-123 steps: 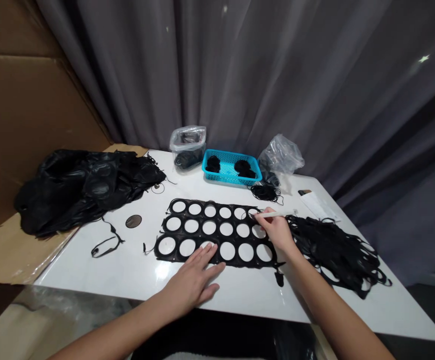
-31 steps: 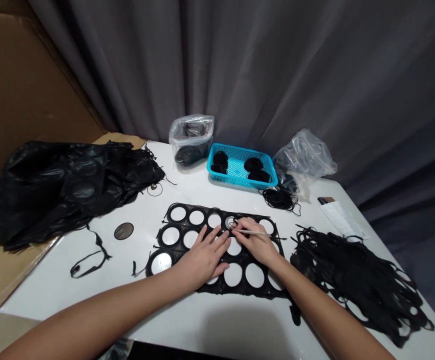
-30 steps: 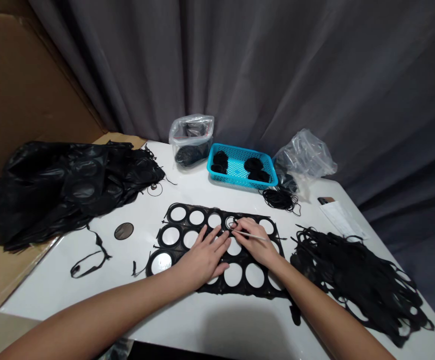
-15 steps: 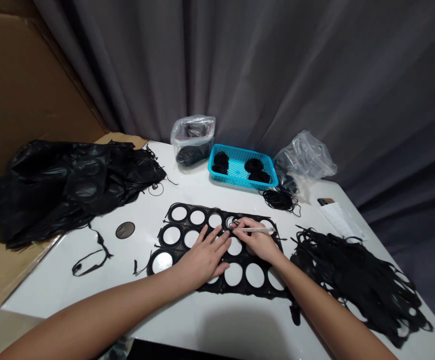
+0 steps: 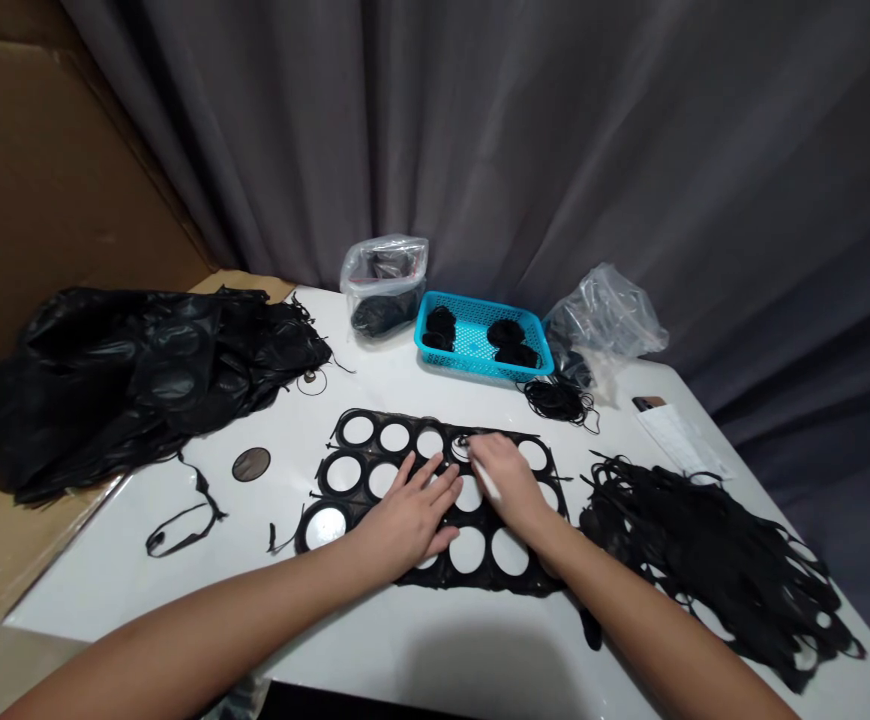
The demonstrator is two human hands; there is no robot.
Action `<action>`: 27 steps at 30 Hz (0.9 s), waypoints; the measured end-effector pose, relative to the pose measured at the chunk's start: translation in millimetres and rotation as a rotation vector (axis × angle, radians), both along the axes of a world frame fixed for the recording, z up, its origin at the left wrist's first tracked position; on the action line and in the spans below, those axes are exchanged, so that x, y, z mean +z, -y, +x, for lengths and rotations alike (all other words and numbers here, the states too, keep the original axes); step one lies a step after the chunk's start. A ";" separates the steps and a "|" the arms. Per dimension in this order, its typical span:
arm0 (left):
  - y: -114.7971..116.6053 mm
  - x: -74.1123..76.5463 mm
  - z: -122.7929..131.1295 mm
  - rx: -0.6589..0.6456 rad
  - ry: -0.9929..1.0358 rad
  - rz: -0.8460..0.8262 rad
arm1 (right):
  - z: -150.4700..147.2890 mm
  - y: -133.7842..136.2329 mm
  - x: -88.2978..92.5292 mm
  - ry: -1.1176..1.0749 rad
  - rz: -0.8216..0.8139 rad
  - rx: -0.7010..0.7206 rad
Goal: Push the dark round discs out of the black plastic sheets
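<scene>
Sheet of black holed material [image 5: 364, 478] lies flat on the white counter [image 5: 142, 590], with the left hand [image 5: 409, 520] spread open on it holding nothing, the right hand [image 5: 514, 480] pinching a thin white stick [image 5: 486, 480] above it.

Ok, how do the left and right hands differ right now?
The left hand lies flat, fingers spread on the black perforated sheet, holding nothing, while the right hand is curled around a white stick. The left hand sits lower on the sheet; the right hand reaches nearer its top row of holes. Both rest on that sheet.
</scene>
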State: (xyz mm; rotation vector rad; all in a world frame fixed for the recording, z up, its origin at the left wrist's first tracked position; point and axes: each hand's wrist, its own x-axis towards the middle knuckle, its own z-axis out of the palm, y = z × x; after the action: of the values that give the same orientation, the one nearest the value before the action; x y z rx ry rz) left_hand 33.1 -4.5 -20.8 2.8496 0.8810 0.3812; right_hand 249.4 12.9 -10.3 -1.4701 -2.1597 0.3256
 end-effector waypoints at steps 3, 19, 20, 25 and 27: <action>0.1 1.9 -1.0 -0.005 0.000 0.001 | 14.4 -23.2 8.8 -0.195 -0.086 -0.162; -5.4 6.6 -1.8 -0.008 0.081 -0.060 | 6.8 -5.6 11.6 -0.266 -0.262 -0.033; -5.4 6.1 -2.0 -0.010 0.079 -0.061 | 6.0 -4.6 10.3 -0.224 -0.233 -0.010; -5.5 5.3 -2.6 -0.009 0.079 -0.051 | 2.0 -0.6 3.6 -0.176 -0.094 0.057; -5.4 5.9 -2.6 -0.007 0.082 -0.046 | 2.6 -2.3 5.3 -0.252 -0.127 -0.017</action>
State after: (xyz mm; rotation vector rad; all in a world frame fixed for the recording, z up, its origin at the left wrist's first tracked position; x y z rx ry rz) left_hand 30.4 0.9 -14.9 2.7725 0.8533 0.4667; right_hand 252.0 15.2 -5.0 -1.4286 -1.9549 0.6182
